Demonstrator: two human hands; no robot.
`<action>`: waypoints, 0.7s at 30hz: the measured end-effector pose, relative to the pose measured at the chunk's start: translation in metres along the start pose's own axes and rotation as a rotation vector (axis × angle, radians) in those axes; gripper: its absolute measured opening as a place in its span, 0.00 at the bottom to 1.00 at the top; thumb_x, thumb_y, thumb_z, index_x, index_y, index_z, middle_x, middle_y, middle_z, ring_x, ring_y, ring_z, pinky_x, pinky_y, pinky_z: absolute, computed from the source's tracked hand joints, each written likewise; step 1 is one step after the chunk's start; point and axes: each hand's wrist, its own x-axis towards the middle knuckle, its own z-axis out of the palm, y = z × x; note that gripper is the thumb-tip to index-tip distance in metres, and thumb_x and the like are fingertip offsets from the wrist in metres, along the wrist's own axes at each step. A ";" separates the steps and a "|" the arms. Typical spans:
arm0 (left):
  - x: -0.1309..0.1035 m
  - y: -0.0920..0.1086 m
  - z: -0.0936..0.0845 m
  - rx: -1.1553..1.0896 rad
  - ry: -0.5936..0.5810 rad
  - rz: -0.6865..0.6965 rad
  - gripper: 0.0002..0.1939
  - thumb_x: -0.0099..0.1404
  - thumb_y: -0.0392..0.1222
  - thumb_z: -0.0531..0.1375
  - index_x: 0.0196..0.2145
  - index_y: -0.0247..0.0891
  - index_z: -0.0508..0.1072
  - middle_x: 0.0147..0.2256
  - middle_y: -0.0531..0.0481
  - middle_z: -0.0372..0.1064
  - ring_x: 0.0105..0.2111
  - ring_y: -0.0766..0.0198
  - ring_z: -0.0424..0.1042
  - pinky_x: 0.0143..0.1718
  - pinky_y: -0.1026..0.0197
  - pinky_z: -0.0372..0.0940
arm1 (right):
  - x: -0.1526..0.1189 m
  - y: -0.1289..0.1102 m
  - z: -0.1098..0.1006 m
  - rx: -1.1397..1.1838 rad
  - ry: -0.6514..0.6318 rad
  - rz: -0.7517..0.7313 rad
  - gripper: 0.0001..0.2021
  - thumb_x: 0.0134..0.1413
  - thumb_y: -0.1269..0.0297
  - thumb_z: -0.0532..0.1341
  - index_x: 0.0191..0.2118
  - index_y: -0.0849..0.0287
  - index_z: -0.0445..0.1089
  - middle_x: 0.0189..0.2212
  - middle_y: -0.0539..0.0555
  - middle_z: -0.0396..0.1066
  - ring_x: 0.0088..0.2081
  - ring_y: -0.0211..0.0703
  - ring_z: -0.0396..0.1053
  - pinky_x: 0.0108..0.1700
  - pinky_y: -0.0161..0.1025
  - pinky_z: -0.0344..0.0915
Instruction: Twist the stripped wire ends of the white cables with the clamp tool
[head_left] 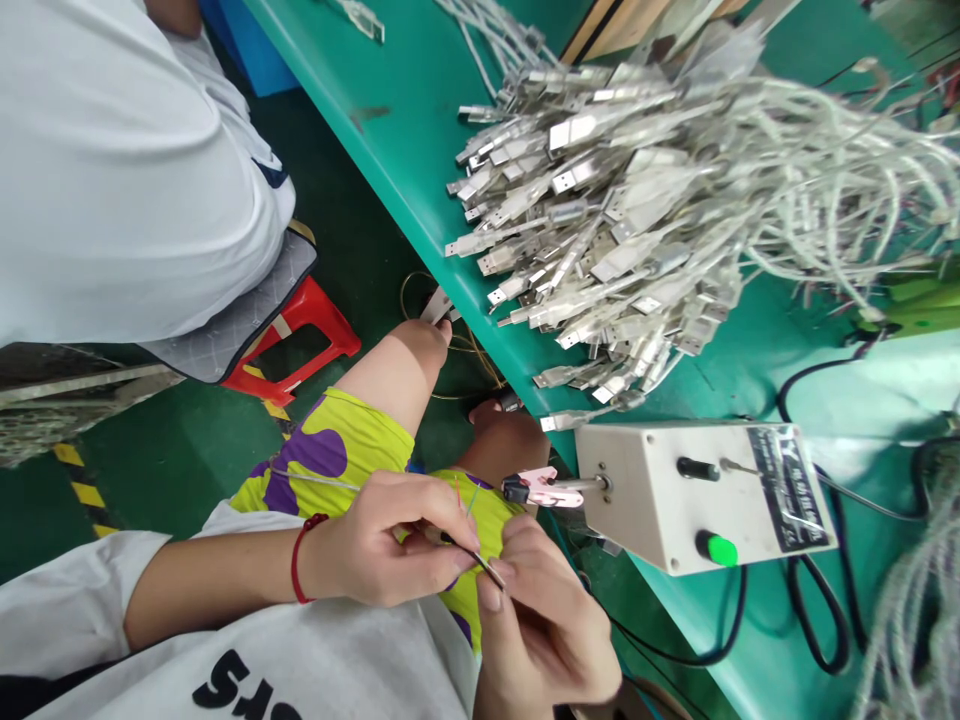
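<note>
My left hand (401, 540), with a red cord bracelet at the wrist, is pinched closed around a thin grey cable (315, 481) above my lap. Fine red and blue wires (472, 497) stick up from the cable near its fingertips. A dark strand (484, 566) of the cable spans the small gap to my right hand (551, 610), whose thumb and fingers are closed on its tip. Just beyond the hands, a beige box (637, 500) on the table edge carries a shaft with a pink clip (551, 488), apart from both hands.
A large heap of USB cables (600, 200) covers much of the green table (420, 150). The box has a green knob (721, 550) and black cords (814, 630). More cables (915, 600) lie at right. A person in white (135, 180) sits on a red stool (300, 340) at left.
</note>
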 end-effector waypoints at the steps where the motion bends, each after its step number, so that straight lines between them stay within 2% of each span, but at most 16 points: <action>1: 0.001 0.001 0.000 0.022 0.000 0.005 0.06 0.72 0.32 0.69 0.43 0.39 0.78 0.31 0.49 0.79 0.23 0.67 0.71 0.24 0.67 0.64 | 0.002 -0.003 -0.005 -0.076 -0.022 -0.076 0.08 0.66 0.74 0.69 0.48 0.57 0.79 0.26 0.49 0.75 0.22 0.39 0.66 0.26 0.41 0.61; 3: 0.004 0.003 0.001 0.077 0.002 0.012 0.05 0.73 0.33 0.69 0.43 0.39 0.78 0.29 0.50 0.77 0.23 0.67 0.71 0.23 0.67 0.63 | 0.006 -0.009 -0.014 -0.223 -0.038 -0.215 0.11 0.62 0.79 0.70 0.48 0.61 0.80 0.27 0.51 0.77 0.22 0.39 0.68 0.25 0.41 0.62; 7: 0.007 0.005 0.002 0.154 -0.013 0.047 0.02 0.75 0.35 0.67 0.44 0.38 0.78 0.29 0.49 0.76 0.23 0.65 0.72 0.25 0.65 0.66 | 0.011 -0.016 -0.022 -0.357 -0.108 -0.289 0.06 0.61 0.77 0.73 0.42 0.62 0.82 0.26 0.50 0.78 0.22 0.38 0.70 0.23 0.42 0.65; 10: 0.006 0.005 0.001 0.164 -0.011 0.048 0.02 0.75 0.36 0.67 0.43 0.38 0.77 0.27 0.51 0.74 0.22 0.67 0.69 0.24 0.66 0.64 | 0.014 -0.015 -0.021 -0.312 -0.105 -0.248 0.10 0.60 0.80 0.72 0.45 0.61 0.83 0.28 0.52 0.79 0.23 0.40 0.71 0.24 0.43 0.66; 12: 0.004 0.004 0.001 0.166 -0.009 0.030 0.02 0.74 0.36 0.67 0.42 0.38 0.77 0.27 0.53 0.73 0.21 0.69 0.66 0.23 0.67 0.61 | 0.014 -0.012 -0.022 -0.272 -0.112 -0.189 0.15 0.58 0.82 0.70 0.48 0.60 0.82 0.31 0.53 0.81 0.26 0.44 0.74 0.27 0.46 0.70; 16: -0.001 0.001 0.000 0.124 0.014 -0.007 0.02 0.74 0.37 0.68 0.42 0.38 0.77 0.29 0.51 0.75 0.20 0.71 0.64 0.21 0.68 0.60 | 0.013 -0.005 -0.024 -0.237 -0.129 -0.185 0.22 0.56 0.83 0.70 0.54 0.58 0.81 0.36 0.54 0.83 0.30 0.46 0.76 0.32 0.49 0.74; 21: -0.003 -0.002 -0.001 0.086 0.027 -0.011 0.03 0.74 0.38 0.69 0.43 0.39 0.78 0.30 0.50 0.77 0.21 0.70 0.67 0.23 0.68 0.62 | 0.015 0.001 -0.021 -0.233 -0.129 -0.159 0.18 0.60 0.82 0.68 0.51 0.57 0.79 0.34 0.52 0.81 0.29 0.44 0.75 0.31 0.46 0.72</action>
